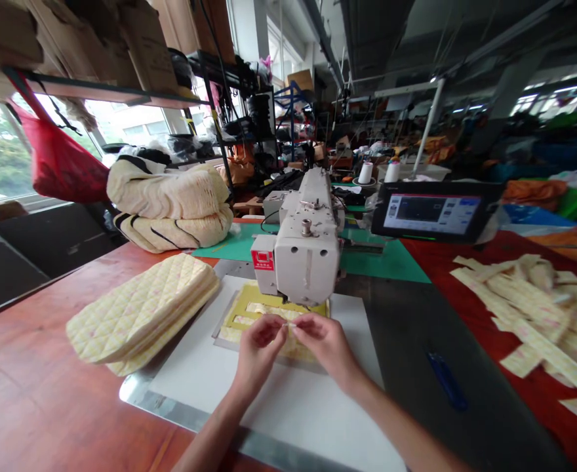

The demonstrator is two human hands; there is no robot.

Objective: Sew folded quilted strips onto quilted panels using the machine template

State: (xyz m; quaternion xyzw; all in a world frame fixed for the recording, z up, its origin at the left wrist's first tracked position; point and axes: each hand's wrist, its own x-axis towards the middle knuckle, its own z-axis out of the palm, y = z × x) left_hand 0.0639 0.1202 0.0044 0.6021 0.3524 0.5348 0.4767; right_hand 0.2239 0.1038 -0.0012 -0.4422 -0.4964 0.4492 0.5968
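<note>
From my remote view, both hands are positioned centrally, directly in front of the white sewing machine head (pixel 308 262). The left hand (pixel 261 341) and the right hand (pixel 322 341) face each other, thumbs and forefingers pinched narrow at a small whitish piece (pixel 289 324) held between the fingertips; its material is too small to tell. Beneath and just beyond the fingers lies a flat yellow template with long slots (pixel 244 300), with pale patterned fabric showing in the slots. The template rests on a smooth white rectangular sheet (pixel 190 377), which extends under both hands. To the left of the hands, a stack of quilted pale-yellow fabric pads (pixel 141 308) sits on the reddish-brown table (pixel 37 373), its near end overhanging the metal edge. Beyond that stack, two thick folded cream fabric bundles (pixel 170 203) lie one upon the other. To the right of the hands, a slim blue-handled tool (pixel 446 380) lies on a dark flat surface (pixel 411 341); farther right is a loose pile of pale-yellow fabric strips (pixel 539 308). Beyond the right hand, a lit black-framed control screen (pixel 433 211) stands tilted beside the machine head, with two white thread cones (pixel 366 173) behind it.
</note>
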